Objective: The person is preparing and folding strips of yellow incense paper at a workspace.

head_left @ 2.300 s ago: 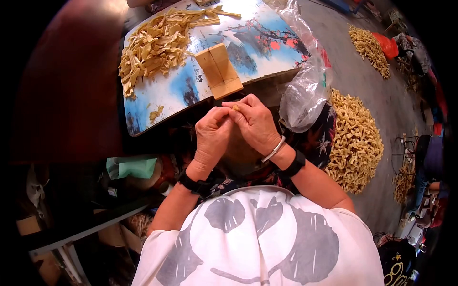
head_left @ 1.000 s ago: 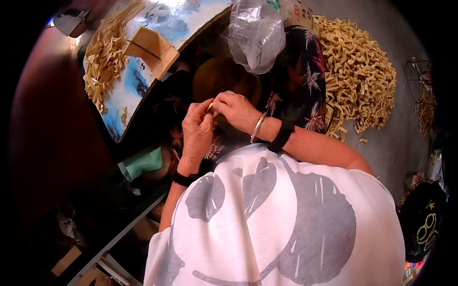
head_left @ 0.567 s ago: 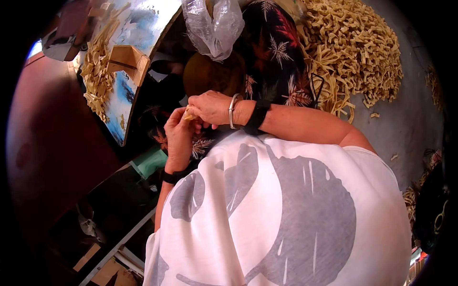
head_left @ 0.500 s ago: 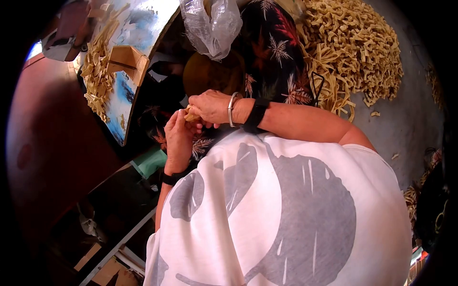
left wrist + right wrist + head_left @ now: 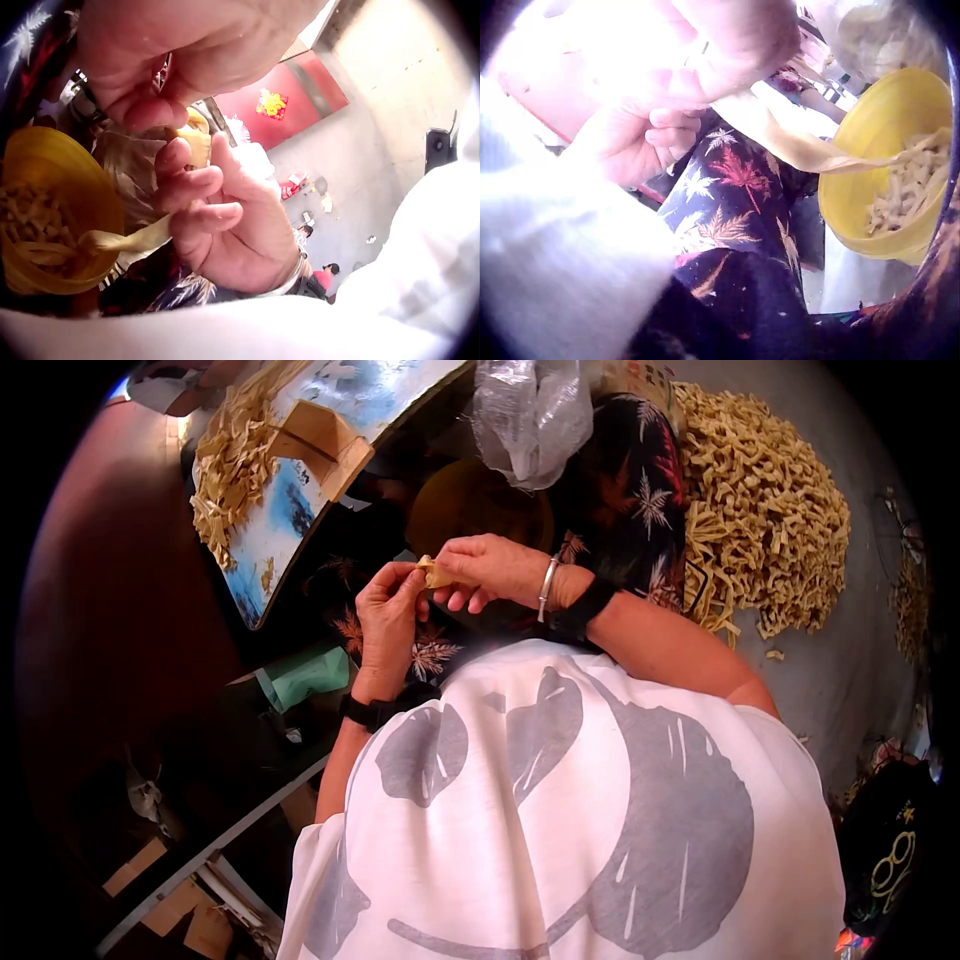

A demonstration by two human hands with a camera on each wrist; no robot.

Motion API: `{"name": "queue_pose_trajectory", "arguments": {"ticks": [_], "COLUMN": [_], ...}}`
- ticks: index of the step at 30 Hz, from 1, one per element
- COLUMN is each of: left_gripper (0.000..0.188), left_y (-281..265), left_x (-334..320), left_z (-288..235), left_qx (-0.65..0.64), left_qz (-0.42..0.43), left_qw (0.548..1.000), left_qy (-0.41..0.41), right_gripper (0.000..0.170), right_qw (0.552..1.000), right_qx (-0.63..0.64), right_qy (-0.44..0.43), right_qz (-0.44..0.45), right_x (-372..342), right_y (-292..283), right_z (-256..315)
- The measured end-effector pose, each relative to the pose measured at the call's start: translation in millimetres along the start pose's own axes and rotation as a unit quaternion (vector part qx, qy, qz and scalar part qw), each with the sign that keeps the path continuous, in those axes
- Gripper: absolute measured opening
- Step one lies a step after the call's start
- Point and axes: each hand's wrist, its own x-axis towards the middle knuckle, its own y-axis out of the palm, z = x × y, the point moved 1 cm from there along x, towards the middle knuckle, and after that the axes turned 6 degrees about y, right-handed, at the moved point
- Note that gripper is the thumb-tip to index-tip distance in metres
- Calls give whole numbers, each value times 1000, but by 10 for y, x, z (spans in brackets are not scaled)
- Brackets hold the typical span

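In the head view, a pale yellow flat strip (image 5: pixel 432 572), like tofu skin, is bunched between the two hands above the lap. The left hand (image 5: pixel 388 615) pinches it between thumb and fingertips. From the right side, the right hand (image 5: pixel 500 572), with a bracelet at its wrist, pinches the same piece, its lower fingers loosely curled. The strip's folded part (image 5: pixel 196 139) shows between the fingertips in the left wrist view. A long tail of the strip (image 5: pixel 787 139) trails in the right wrist view toward a yellow bowl (image 5: pixel 847 229) holding several short pale pieces.
Loose yellow strips (image 5: pixel 232 465) and a slotted wooden block (image 5: pixel 320 445) lie on the painted table (image 5: pixel 285 550) at upper left. A clear plastic bag (image 5: pixel 530 420) hangs beyond the bowl. At right, a large heap of knotted pieces (image 5: pixel 765 510) covers the floor.
The head view has swung left, then partly back right. Both hands stay together on the strip, which shows more bunched between the fingertips now. The right hand's lower fingers have spread a little.
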Motion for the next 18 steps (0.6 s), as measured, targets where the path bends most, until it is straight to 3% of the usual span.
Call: {"name": "queue_pose_trajectory", "arguments": {"ticks": [2,6,9,12,13,15,16,18], "left_gripper": [7,6,9,15,19,26,36,31], "left_y": [-50,-171,-292,-311,-292,-230,-203,-42], "left_x": [65,143,186,204,214,216,193,129], "left_z": [-22,4,25,91,93,87,108,53], "left_qx": [-12,25,35,-103,-222,-448,-500,-467], "left_qz": [-15,-2,-5,4,-11,-33,2,9], "left_qw": [1000,999,999,995,974,890,860,880], "left_qy": [-1,26,38,-10,-36,-85,-97,-83], "right_gripper": [21,16,17,11,9,6,5,4], "right_qw": [998,979,949,911,894,846,819,776], "right_qx": [32,-183,-259,-318,-339,-400,-428,-478], "right_qy": [-1,-29,-80,-153,-179,-229,-255,-289], "right_qz": [-45,-85,-161,-212,-232,-268,-285,-292], "right_x": [-25,-55,-197,-241,-230,-174,-148,-105], "right_y": [14,-31,102,253,288,300,309,378], "right_z": [72,95,220,253,268,245,242,244]}}
